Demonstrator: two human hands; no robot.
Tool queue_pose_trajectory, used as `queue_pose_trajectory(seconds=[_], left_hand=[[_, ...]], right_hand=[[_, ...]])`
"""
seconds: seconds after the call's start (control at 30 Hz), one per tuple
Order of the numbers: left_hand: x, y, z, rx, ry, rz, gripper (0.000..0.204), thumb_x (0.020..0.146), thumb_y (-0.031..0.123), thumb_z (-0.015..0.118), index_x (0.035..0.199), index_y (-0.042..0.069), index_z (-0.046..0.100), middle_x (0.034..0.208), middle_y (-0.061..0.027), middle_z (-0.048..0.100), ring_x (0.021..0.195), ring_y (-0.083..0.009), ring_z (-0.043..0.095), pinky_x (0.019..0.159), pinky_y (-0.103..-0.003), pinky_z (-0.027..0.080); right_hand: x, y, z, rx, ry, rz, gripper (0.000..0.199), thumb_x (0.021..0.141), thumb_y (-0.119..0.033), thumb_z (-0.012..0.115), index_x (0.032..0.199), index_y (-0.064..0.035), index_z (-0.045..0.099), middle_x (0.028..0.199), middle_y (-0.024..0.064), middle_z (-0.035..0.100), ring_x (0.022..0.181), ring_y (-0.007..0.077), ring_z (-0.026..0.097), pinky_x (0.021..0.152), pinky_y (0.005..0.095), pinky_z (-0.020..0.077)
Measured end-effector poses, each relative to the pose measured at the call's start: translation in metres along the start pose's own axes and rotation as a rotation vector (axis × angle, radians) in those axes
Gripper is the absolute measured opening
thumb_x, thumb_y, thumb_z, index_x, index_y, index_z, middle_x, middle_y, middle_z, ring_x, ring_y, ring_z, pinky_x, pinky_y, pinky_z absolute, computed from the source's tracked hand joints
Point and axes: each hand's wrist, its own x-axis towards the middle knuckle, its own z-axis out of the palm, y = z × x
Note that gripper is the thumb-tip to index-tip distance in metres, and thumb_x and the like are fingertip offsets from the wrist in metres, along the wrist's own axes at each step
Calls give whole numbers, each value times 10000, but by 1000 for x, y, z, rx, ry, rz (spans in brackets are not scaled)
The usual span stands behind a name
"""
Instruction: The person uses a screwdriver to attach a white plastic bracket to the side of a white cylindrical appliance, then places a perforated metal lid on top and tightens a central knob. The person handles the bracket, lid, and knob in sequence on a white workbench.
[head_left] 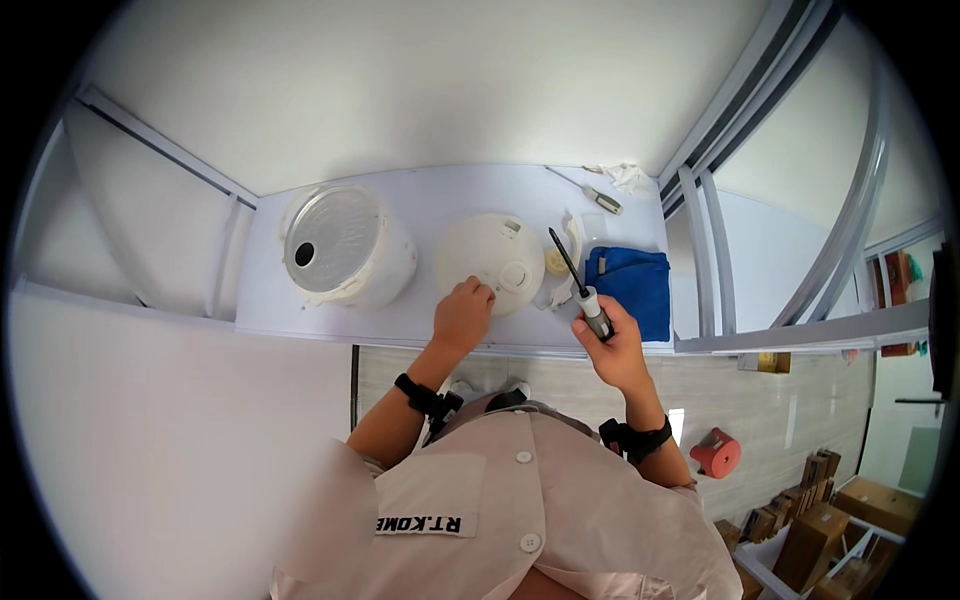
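Note:
My left hand [462, 316] rests on the near edge of a round white cooker lid [492, 260] lying flat on the white table [340, 320], fingers curled on its rim. My right hand [612, 345] grips a screwdriver [578, 285] by its grey handle, the dark shaft pointing up and away toward the lid's right side. A white cooker body [345, 245] lies tipped on its side at the left, its metal bottom with a dark hole facing me.
A folded blue cloth [630, 285] lies right of the lid, small white parts [565, 262] between them. A second screwdriver [595, 193] and crumpled white tissue [630, 176] sit at the far right. On the floor are a red roll [716, 452] and cardboard boxes [815, 530].

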Motion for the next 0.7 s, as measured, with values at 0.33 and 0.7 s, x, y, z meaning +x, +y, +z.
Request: queue_pose_trajectory(seconds=[0.33,0.7], left_hand=[[0,34,-86,-1203,-74,-243,50,1049,62,566,1087,59,599,1010,-75,713,771,-111,589,679,-261,488],[-20,16,-104,-1354,220,-214,144,1061,111,604,1150,3,639,988,-91,716,791,-124,622,706,-267,511]], right_hand=[[10,-9,9,-78,-196,-37,342,893,-80,801,1195,5,666,883,95,684,735,170,614,688,297,506],[16,-11,34,-190,-297,-51,418,834,-101,837,1204,2,670,913,169,710,753,296,675,697,352,536]])
